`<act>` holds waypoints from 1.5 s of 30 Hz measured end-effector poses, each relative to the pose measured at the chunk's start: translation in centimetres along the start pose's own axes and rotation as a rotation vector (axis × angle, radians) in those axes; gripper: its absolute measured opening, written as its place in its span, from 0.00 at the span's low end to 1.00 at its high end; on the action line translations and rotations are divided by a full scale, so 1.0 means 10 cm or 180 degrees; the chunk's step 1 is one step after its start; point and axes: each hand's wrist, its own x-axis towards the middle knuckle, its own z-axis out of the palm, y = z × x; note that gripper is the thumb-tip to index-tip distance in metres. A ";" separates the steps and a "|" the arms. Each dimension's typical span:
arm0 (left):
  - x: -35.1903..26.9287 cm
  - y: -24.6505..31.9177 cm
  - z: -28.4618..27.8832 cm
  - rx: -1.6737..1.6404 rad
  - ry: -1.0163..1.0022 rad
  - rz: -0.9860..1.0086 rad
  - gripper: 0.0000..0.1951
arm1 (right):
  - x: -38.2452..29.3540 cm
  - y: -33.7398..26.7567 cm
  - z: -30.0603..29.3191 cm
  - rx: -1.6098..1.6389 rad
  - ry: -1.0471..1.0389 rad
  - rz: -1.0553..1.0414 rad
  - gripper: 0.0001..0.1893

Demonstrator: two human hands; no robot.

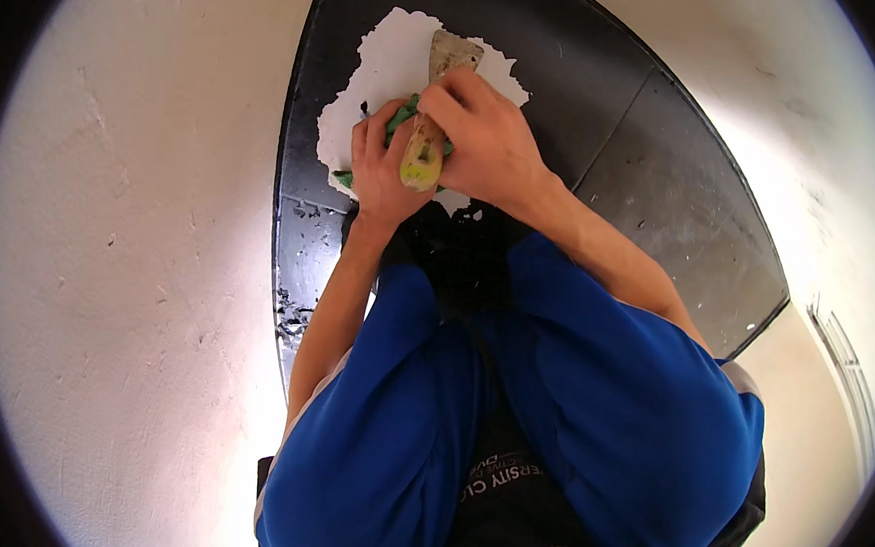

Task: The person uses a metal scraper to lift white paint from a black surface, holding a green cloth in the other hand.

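My right hand [489, 135] grips a putty knife by its worn, yellowish handle [423, 158]. The knife's stained, wide blade [451, 51] points away from me over a ragged-edged white patch [394, 50] on the dark floor. Crumpled green material [402, 118], which looks like cloth, is bunched under my left hand [384, 160], whose fingers curl over it. Both hands are close together, with the knife handle between them. More green shows at the left edge of the patch and beneath the handle. My hands hide much of the green material.
Dark floor tiles [672, 176] with visible joints surround the white patch. Pale walls rise on the left [141, 216] and right. Dark flakes [294, 320] lie along the left floor edge. My knees in blue trousers [400, 396] are close behind my hands.
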 end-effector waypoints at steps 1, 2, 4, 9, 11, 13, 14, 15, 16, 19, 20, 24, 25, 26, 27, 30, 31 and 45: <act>0.01 0.01 -0.02 -0.0070 -0.0013 -0.0017 0.30 | -0.02 0.01 0.01 -0.0010 0.0003 0.0001 0.24; 0.02 0.03 -0.02 -0.0141 -0.0027 -0.0033 0.29 | -0.05 0.01 0.05 -0.0018 -0.0029 -0.0066 0.24; 0.03 0.04 -0.04 -0.0111 0.0000 -0.0013 0.28 | -0.05 0.03 0.06 -0.0023 -0.0058 -0.0147 0.24; 0.04 0.02 -0.02 -0.0095 0.0096 0.0072 0.27 | -0.08 0.07 0.06 -0.0004 -0.0024 -0.0126 0.24; 0.03 0.00 -0.03 -0.0032 -0.0017 0.0110 0.36 | -0.10 0.10 0.04 0.0025 0.0050 -0.0150 0.24; 0.03 0.02 -0.04 -0.0019 -0.0016 0.0100 0.36 | -0.11 0.11 0.01 0.0064 0.0125 -0.0180 0.24; 0.04 0.03 -0.04 -0.0009 -0.0012 0.0090 0.36 | -0.11 0.08 0.00 0.0112 0.0087 -0.0118 0.24; 0.03 0.00 -0.04 -0.0009 -0.0011 0.0090 0.36 | -0.11 0.07 -0.02 0.0157 0.0048 -0.0056 0.24; 0.01 -0.03 -0.03 0.0020 -0.0044 0.0102 0.36 | -0.13 0.04 -0.01 0.0156 0.0048 -0.0057 0.24; 0.03 -0.02 -0.04 -0.0032 -0.0041 0.0114 0.35 | -0.14 0.02 0.03 0.0235 -0.0030 -0.0159 0.24; 0.04 0.01 -0.05 -0.0111 -0.0002 0.0108 0.34 | -0.10 0.05 0.01 0.0182 0.0085 -0.0091 0.24; 0.02 -0.01 -0.01 -0.0087 0.0044 0.0089 0.33 | -0.05 0.04 -0.01 0.0257 0.0114 -0.0030 0.23; 0.02 -0.02 -0.02 -0.0055 0.0009 0.0137 0.32 | -0.05 0.04 0.00 0.0254 0.0116 -0.0027 0.23; 0.02 -0.03 -0.02 -0.0024 -0.0027 0.0184 0.32 | -0.06 0.03 0.01 0.0254 0.0123 -0.0044 0.23; 0.01 -0.03 -0.01 -0.0023 -0.0025 0.0187 0.32 | -0.06 0.03 0.02 0.0258 0.0131 -0.0066 0.24; -0.01 -0.03 0.01 0.0124 -0.0077 0.0073 0.32 | 0.01 0.07 -0.03 0.0100 0.0285 0.0042 0.24; -0.02 -0.03 0.02 0.0037 -0.0040 0.0046 0.32 | 0.00 0.05 -0.02 0.0105 0.0290 0.0044 0.24; 0.03 0.03 -0.04 -0.0015 -0.0047 0.0009 0.32 | -0.08 0.10 -0.06 0.0190 0.0186 0.0035 0.24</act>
